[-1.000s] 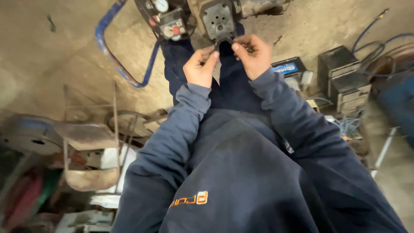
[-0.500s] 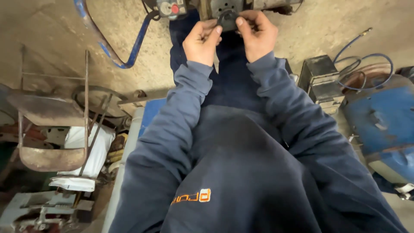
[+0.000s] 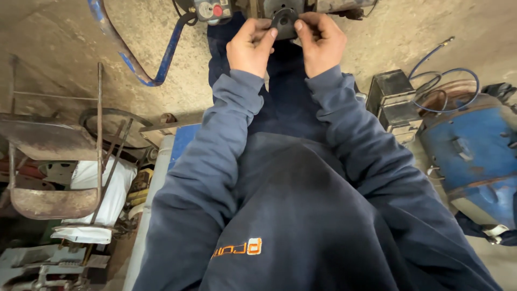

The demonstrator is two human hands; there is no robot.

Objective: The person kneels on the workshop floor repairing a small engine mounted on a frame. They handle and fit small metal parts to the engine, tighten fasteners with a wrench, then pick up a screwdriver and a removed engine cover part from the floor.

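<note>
Both hands are raised in front of me at the top of the head view. My left hand [image 3: 250, 46] and my right hand [image 3: 321, 43] pinch a small dark round part [image 3: 284, 20] between their fingertips, one on each side. The part sits right against a grey metal machine block [image 3: 269, 6] at the top edge. A gauge with a red button [image 3: 209, 9] is mounted just left of it. Dark blue sleeves and a dark blue sweatshirt fill the lower middle of the view.
A blue tubular frame [image 3: 134, 59] curves at the upper left. A rusty metal chair [image 3: 51, 156] stands at the left. At the right are a blue tank [image 3: 474, 156], a blue hose [image 3: 441, 81] and a grey metal box [image 3: 396, 102]. The floor is dusty concrete.
The view has tilted and shifted, so the hands sit higher in the picture. Both hands have stayed together on the small round part at the machine block.
</note>
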